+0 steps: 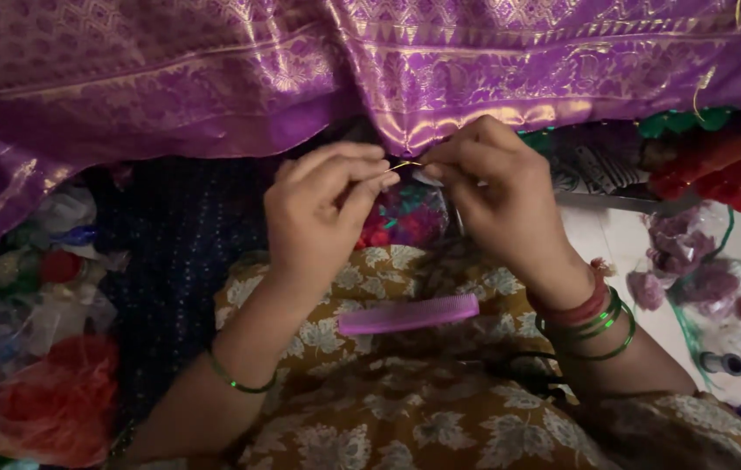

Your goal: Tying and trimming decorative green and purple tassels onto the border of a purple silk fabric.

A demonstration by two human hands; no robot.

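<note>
My left hand [323,213] and my right hand [497,187] meet just below the hem of a purple fabric with gold woven border [370,70]. Both pinch a thin gold thread or needle [405,164] stretched between their fingertips. Green bangles ring the left wrist; green bangles and red thread ring the right. A purple comb [408,313] lies on my lap, on mustard floral cloth [405,409]. A clear bag of red and pink bits [405,218] sits under the hands.
Plastic bags of red fluff [48,400] and mixed coloured pieces lie at the left. At the right are red and green tassels [719,165], bags of purple pieces [693,270], a small spool [723,363] and a white floor.
</note>
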